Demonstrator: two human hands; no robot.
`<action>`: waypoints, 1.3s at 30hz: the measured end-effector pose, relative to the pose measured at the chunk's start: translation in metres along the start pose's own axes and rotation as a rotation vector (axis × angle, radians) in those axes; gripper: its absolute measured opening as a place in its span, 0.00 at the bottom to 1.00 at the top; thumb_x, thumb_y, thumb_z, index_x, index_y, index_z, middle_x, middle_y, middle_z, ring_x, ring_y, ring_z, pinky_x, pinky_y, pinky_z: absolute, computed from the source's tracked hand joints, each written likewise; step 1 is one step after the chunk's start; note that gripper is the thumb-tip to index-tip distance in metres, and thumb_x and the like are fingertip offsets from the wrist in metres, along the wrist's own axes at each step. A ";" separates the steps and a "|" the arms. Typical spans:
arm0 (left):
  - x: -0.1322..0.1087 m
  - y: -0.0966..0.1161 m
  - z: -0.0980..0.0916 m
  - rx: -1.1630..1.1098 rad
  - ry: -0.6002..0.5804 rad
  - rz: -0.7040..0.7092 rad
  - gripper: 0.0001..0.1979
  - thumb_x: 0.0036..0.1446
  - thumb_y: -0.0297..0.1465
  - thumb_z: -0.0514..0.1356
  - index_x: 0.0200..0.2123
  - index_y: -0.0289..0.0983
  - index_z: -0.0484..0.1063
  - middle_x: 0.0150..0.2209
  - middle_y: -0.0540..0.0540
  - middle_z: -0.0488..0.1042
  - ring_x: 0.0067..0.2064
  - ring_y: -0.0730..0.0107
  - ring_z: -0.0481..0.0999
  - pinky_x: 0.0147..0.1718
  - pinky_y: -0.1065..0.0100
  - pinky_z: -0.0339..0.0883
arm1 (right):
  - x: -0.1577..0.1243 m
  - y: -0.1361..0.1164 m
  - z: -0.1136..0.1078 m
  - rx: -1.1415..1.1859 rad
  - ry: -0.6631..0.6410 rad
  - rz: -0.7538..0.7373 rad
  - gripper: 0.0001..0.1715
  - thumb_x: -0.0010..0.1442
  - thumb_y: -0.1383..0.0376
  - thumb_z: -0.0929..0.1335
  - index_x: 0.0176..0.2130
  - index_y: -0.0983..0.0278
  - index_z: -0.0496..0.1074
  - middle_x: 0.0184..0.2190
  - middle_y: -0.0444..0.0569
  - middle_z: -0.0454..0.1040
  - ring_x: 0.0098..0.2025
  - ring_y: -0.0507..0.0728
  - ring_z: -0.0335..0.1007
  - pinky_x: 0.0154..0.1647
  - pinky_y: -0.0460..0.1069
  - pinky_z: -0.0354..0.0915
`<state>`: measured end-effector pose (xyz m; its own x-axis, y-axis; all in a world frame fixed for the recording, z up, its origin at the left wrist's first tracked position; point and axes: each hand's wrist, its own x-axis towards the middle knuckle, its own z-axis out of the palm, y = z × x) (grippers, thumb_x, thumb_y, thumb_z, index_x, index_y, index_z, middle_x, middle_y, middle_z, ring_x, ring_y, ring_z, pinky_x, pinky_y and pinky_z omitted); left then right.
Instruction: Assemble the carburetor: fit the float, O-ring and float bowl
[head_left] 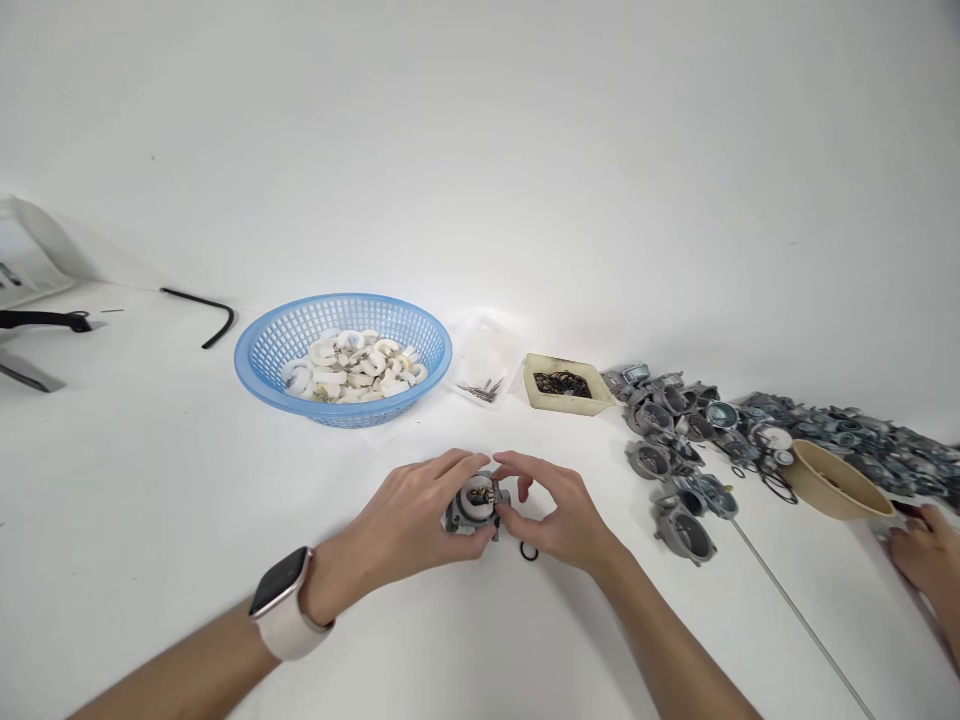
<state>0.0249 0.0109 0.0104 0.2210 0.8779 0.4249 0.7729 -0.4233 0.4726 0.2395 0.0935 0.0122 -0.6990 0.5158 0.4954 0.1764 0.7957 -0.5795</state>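
Observation:
A grey metal carburetor rests on the white table between my hands, its open side up, with a white ring-shaped float and brass parts showing inside. My left hand curves round its left side, fingers along the far edge and thumb along the near edge. From the right, my right hand has thumb and fingertips on the carburetor's right side, by the float's end. What exactly the right fingertips pinch is too small to tell. A black O-ring lies beside the right hand.
Behind stand a blue basket of white floats, a clear tray with metal pins, and a cream tray of black rings. Carburetor bodies heap up rightward, near a tan bowl, a thin rod and another person's hand.

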 end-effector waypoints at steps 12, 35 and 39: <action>0.001 -0.006 0.000 -0.095 -0.087 -0.064 0.20 0.61 0.45 0.65 0.52 0.43 0.73 0.45 0.48 0.78 0.39 0.65 0.78 0.34 0.66 0.70 | -0.001 -0.002 -0.001 0.005 -0.029 0.087 0.31 0.61 0.69 0.70 0.61 0.49 0.65 0.45 0.44 0.80 0.28 0.51 0.66 0.40 0.52 0.73; 0.000 -0.010 -0.003 -0.124 -0.091 -0.037 0.25 0.58 0.43 0.66 0.57 0.45 0.70 0.48 0.48 0.78 0.41 0.65 0.79 0.37 0.67 0.71 | 0.000 -0.002 -0.003 0.134 -0.069 0.120 0.32 0.59 0.71 0.70 0.60 0.49 0.67 0.47 0.45 0.75 0.36 0.54 0.70 0.45 0.54 0.73; -0.003 -0.018 -0.007 -0.209 0.044 0.062 0.40 0.57 0.59 0.59 0.66 0.44 0.60 0.54 0.41 0.74 0.39 0.64 0.76 0.37 0.64 0.72 | 0.002 -0.010 0.001 0.064 -0.167 0.171 0.49 0.48 0.62 0.80 0.64 0.51 0.63 0.63 0.52 0.64 0.63 0.66 0.61 0.63 0.62 0.64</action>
<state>0.0059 0.0146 0.0061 0.2343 0.8399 0.4896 0.6174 -0.5176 0.5924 0.2354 0.0863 0.0183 -0.7686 0.5773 0.2757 0.2612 0.6766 -0.6885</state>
